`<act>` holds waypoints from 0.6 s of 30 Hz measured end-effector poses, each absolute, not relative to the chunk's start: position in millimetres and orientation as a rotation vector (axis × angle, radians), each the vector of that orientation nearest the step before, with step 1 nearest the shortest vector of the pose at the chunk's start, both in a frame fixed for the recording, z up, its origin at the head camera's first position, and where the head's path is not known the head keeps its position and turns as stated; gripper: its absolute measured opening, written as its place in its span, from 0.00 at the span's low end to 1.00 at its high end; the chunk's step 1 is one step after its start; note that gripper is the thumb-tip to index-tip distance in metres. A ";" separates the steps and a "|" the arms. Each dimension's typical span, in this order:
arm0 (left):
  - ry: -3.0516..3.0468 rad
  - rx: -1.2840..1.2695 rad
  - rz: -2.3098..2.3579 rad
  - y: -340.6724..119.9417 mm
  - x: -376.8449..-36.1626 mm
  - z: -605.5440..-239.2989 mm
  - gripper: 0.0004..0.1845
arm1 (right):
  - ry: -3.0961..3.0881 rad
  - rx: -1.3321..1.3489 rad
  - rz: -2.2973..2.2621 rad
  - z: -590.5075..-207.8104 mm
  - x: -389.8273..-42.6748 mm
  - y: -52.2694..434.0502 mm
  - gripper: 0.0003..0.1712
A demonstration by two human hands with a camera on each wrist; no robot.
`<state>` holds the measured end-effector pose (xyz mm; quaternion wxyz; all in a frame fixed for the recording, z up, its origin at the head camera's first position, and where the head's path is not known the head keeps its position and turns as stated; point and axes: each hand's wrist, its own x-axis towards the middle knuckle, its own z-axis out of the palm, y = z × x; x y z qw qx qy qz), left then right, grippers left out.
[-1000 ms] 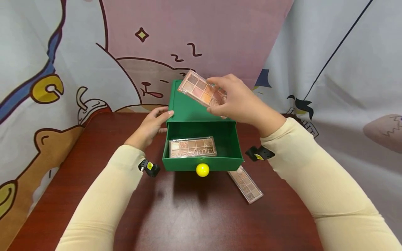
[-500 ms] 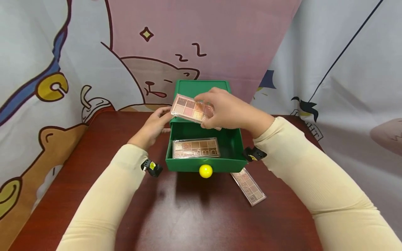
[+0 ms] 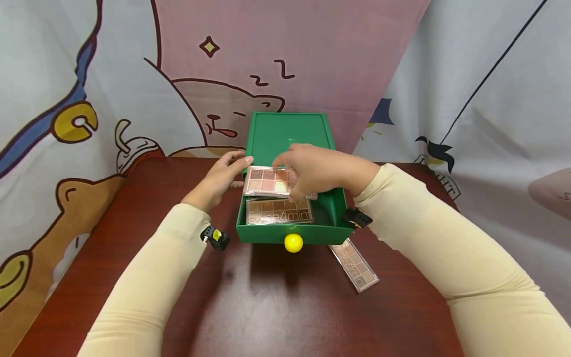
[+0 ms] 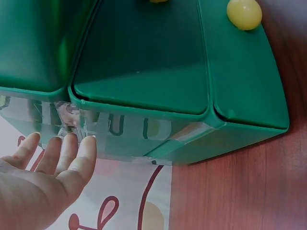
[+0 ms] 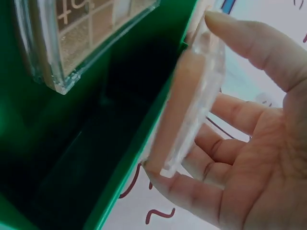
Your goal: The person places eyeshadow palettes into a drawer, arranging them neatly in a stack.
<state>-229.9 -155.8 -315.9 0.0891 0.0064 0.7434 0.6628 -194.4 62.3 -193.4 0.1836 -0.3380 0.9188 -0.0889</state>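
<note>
Dark red wood makes up the table, with a cartoon-print cloth hanging behind it from 9 to 3 o'clock. At 12 o'clock on the table stands a green drawer box, its drawer pulled out toward 6 o'clock and fronted by a yellow knob.

The right hand pinches 1 eyeshadow palette between thumb and curled fingers and holds it level just over the open drawer, above a 2nd palette that lies flat inside. In the right wrist view the held palette sits edge-on against the fingers, beside the drawer wall. The left hand has its fingers straight, laid against the box's side at 9 o'clock and holding nothing; the left wrist view shows the fingertips at the box's edge.

Judging by the pinch at 1 end only, the held palette could tip and catch its far corner on the drawer's rim, or land askew on the 2nd palette and stand proud of the drawer.

A 3rd palette lies on the table at 4 o'clock of the drawer, partly under the right forearm. Nothing else stands in the way.
</note>
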 end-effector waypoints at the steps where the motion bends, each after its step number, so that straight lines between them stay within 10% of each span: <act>1: 2.215 0.018 1.965 -156.3 -229.5 -315.6 0.34 | 2.589 -0.966 -0.232 -193.8 -194.1 61.3 0.40; 18: 2.209 0.011 1.948 -157.6 -229.7 -315.2 0.33 | 2.520 -1.033 0.025 -200.7 -193.2 45.4 0.41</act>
